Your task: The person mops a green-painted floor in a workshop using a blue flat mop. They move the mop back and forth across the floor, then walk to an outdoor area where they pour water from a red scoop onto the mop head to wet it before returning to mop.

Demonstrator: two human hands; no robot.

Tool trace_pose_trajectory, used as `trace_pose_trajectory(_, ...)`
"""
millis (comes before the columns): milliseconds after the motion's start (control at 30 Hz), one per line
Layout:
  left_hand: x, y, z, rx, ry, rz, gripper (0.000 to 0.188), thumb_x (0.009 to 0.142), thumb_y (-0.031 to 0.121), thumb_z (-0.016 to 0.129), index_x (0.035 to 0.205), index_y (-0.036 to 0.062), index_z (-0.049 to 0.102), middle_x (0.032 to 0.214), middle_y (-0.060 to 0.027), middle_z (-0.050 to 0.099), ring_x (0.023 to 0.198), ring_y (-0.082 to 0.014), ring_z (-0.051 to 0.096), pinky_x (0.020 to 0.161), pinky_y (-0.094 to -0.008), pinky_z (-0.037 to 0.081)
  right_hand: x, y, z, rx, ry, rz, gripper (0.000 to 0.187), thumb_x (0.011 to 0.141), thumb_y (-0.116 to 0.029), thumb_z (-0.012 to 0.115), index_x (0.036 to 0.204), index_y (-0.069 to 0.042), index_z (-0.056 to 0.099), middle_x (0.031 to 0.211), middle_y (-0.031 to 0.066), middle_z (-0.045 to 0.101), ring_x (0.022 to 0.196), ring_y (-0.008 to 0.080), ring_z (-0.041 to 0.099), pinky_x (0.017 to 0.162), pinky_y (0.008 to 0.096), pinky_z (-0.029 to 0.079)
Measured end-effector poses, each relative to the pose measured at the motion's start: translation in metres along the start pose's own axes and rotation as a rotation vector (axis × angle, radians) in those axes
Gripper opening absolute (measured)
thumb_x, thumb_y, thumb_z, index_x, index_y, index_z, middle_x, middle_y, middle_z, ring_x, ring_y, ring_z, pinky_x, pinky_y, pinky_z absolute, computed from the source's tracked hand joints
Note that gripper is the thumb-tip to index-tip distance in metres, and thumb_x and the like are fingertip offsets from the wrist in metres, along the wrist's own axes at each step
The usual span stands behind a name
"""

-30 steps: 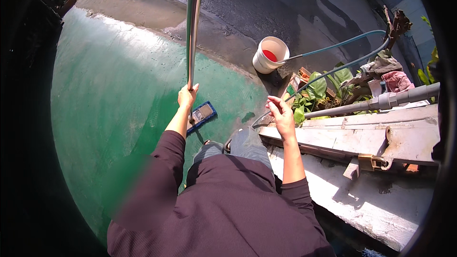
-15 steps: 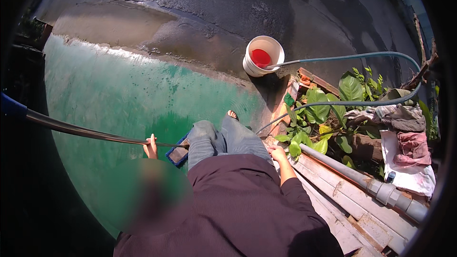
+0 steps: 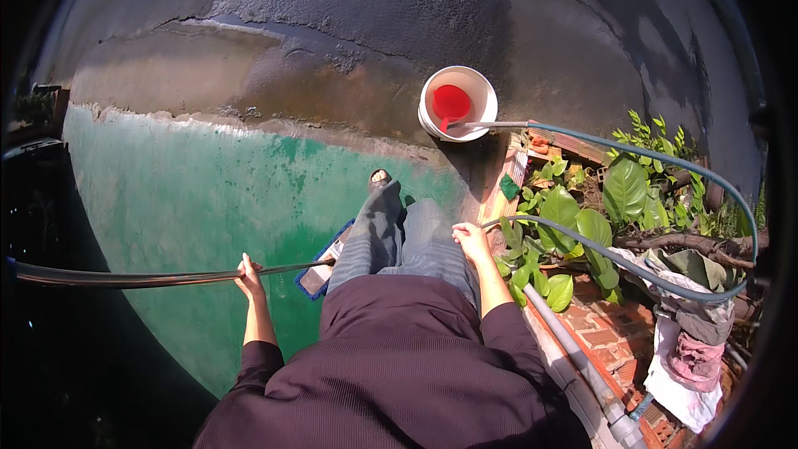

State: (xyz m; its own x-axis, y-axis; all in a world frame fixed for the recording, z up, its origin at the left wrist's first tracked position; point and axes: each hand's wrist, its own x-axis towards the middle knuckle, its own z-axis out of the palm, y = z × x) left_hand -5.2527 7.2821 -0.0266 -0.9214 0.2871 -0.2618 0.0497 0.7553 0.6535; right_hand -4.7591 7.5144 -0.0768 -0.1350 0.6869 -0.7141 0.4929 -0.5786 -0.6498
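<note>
My left hand (image 3: 248, 274) is closed around the shiny pole of a mop (image 3: 177, 276). That pole runs from the far left edge to a flat, blue-fringed mop head (image 3: 316, 277) on the wet green floor, partly hidden behind my leg. My right hand (image 3: 471, 243) is held beside my right thigh with its fingers curled. A blue-grey hose (image 3: 582, 243) reaches the top of this hand; whether the fingers grip it or it passes behind, I cannot tell. Farther ahead, a white bucket (image 3: 428, 122) holds a red dipper (image 3: 451, 102), and the hose's other end lies over its rim.
Leafy plants (image 3: 573, 220) grow in a brick-edged bed on my right. A grey pipe (image 3: 573, 349) runs along its near side, and cloths (image 3: 694, 357) are piled beyond it. Green floor (image 3: 208, 175) meets rough, wet concrete (image 3: 349, 0) ahead.
My right hand has risen to meet the hose. The pole's far-left end appears lower in view, and my left hand has shifted left and down. My feet have changed position.
</note>
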Motion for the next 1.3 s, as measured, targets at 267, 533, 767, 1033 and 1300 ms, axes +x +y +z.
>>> trace_pose_trajectory(267, 0.069, 0.172, 0.041, -0.570, 0.072, 0.095, 0.038, 0.091, 0.021, 0.054, 0.057, 0.0081, 0.043, 0.051, -0.0005, 0.037, 0.050, -0.0121, 0.037, 0.059, -0.0290, 0.040, 0.089, -0.031, 0.010, -0.104, -0.122, 0.122, 0.020, 0.087, -0.015, 0.060, 0.104, -0.004, 0.064, 0.083, 0.0051, 0.066, 0.071, 0.0125, 0.061, 0.063, 0.0250, 0.049)
trace_pose_trajectory(533, 0.090, 0.288, 0.109, -0.785, 0.030, 0.283, 0.039, 0.094, 0.018, 0.049, 0.057, 0.0078, 0.042, 0.054, -0.0015, 0.039, 0.055, -0.0134, 0.040, 0.067, -0.0307, 0.042, 0.086, -0.108, 0.052, -1.045, -0.719, -0.073, 0.036, 0.063, -0.042, 0.079, 0.088, -0.019, 0.070, 0.116, 0.0051, 0.054, 0.117, 0.0269, 0.046, 0.094, 0.0471, 0.039)
trace_pose_trajectory(767, 0.134, 0.377, 0.137, -0.905, -0.043, 0.309, 0.042, 0.097, 0.023, 0.043, 0.058, 0.0094, 0.038, 0.053, -0.0016, 0.036, 0.055, -0.0137, 0.039, 0.074, -0.0334, 0.044, 0.108, -0.147, 0.078, -0.801, -0.762, -0.078, 0.020, 0.066, -0.025, 0.076, 0.075, -0.010, 0.067, 0.078, 0.0098, 0.067, 0.082, 0.0275, 0.064, 0.074, 0.0408, 0.048)
trace_pose_trajectory(1033, 0.231, 0.431, 0.060, -1.208, -0.403, 0.350, 0.050, 0.099, 0.032, 0.040, 0.054, 0.0128, 0.029, 0.050, -0.0012, 0.030, 0.054, -0.0142, 0.033, 0.071, -0.0333, 0.037, 0.168, -0.225, 0.123, 0.112, -0.325, 0.019, 0.035, 0.072, -0.021, 0.076, 0.101, -0.002, 0.067, 0.090, 0.0090, 0.068, 0.082, 0.0158, 0.064, 0.080, 0.0294, 0.049)
trace_pose_trajectory(1300, 0.320, 0.437, -0.084, -1.262, -0.557, 0.213, 0.047, 0.096, 0.019, 0.049, 0.055, 0.0124, 0.027, 0.054, -0.0005, 0.023, 0.052, -0.0125, 0.025, 0.070, -0.0293, 0.033, 0.424, -0.225, 0.128, 0.287, 0.226, 0.312, 0.083, 0.067, -0.051, 0.076, 0.132, -0.009, 0.045, 0.136, 0.0169, 0.041, 0.128, 0.0285, 0.036, 0.096, 0.0577, 0.030)
